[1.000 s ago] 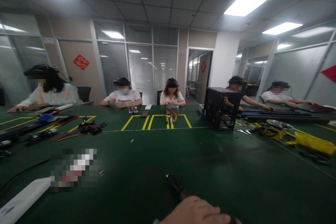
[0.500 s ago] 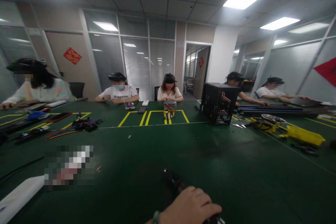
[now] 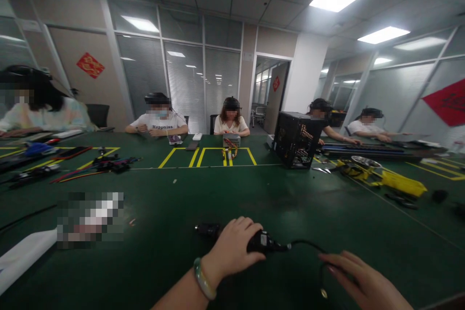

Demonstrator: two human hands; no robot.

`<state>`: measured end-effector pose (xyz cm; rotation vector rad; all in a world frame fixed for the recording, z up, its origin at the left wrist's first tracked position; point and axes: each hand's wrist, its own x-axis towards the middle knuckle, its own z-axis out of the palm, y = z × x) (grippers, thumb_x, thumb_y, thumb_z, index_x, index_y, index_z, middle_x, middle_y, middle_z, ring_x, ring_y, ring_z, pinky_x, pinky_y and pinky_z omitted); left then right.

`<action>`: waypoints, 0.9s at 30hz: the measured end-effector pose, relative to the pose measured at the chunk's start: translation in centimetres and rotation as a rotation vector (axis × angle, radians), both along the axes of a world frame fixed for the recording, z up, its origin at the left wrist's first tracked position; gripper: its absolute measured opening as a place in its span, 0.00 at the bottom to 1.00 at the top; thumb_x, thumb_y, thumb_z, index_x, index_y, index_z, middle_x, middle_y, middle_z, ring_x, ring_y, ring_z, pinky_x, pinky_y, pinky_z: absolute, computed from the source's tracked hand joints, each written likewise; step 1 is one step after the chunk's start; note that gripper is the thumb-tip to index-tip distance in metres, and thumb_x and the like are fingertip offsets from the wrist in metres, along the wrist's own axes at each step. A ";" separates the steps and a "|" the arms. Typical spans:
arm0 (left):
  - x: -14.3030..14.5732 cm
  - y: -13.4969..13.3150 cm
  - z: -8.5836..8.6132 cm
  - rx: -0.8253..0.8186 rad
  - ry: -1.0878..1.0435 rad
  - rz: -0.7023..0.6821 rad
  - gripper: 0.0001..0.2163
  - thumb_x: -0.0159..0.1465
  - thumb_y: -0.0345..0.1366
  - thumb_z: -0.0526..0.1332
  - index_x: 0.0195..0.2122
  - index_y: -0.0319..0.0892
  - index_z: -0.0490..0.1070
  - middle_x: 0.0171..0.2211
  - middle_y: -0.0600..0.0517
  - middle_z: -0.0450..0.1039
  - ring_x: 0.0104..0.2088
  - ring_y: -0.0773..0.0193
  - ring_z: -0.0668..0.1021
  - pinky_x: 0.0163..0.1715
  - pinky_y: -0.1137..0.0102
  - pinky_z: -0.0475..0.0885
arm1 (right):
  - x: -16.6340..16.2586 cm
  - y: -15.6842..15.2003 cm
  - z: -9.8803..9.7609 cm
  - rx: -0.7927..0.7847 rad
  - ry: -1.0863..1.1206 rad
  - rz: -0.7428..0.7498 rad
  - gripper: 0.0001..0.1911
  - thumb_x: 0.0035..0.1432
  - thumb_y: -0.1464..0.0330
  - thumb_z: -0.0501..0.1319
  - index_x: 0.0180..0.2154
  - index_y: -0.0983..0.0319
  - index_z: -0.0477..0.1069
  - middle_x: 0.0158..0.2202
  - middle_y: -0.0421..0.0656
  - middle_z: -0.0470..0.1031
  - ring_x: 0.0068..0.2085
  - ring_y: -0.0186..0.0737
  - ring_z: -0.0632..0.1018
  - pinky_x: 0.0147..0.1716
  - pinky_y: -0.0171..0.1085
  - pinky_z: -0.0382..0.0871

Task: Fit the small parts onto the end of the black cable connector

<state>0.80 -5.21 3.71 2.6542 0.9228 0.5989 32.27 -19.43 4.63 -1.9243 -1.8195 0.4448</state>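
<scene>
My left hand [image 3: 232, 249], with a green bangle on the wrist, is wrapped around a black corded tool [image 3: 262, 242] lying on the green table [image 3: 283, 208]. The tool's dark tip [image 3: 207, 230] sticks out to the left of my fingers. A black cord [image 3: 308, 244] runs from the tool's right end and curls down toward my right hand [image 3: 363, 283]. That hand lies low at the bottom right with its fingers stretched out, next to the cord.
Several people sit around the far side of the table. A black mesh computer case [image 3: 296, 139] stands centre right, yellow parts [image 3: 399, 183] lie further right, cables [image 3: 105, 164] at the left, and a white box [image 3: 25, 256] at the near left.
The camera has tilted down a little. My left hand moved up and forward with the tool in it. The cord and my right hand came into view.
</scene>
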 end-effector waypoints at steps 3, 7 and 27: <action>-2.6 1.9 0.1 0.012 0.044 0.151 0.25 0.58 0.50 0.65 0.54 0.49 0.64 0.50 0.49 0.66 0.49 0.55 0.69 0.50 0.61 0.63 | -3.1 4.9 1.8 -0.014 0.017 0.082 0.15 0.63 0.60 0.53 0.44 0.54 0.76 0.46 0.45 0.75 0.43 0.44 0.77 0.40 0.34 0.70; -6.2 4.2 0.1 0.013 0.075 0.299 0.23 0.59 0.48 0.65 0.53 0.48 0.65 0.49 0.50 0.66 0.50 0.55 0.70 0.50 0.61 0.63 | -7.9 10.8 1.3 -0.077 0.001 0.157 0.11 0.61 0.62 0.57 0.37 0.59 0.77 0.43 0.45 0.73 0.40 0.42 0.76 0.38 0.35 0.68; -4.7 4.6 -0.6 0.030 0.118 0.430 0.14 0.58 0.40 0.65 0.42 0.44 0.65 0.39 0.52 0.68 0.39 0.59 0.73 0.39 0.66 0.66 | -14.3 19.9 -3.3 -0.353 0.317 0.390 0.11 0.64 0.63 0.55 0.38 0.63 0.71 0.33 0.42 0.78 0.28 0.32 0.76 0.24 0.27 0.66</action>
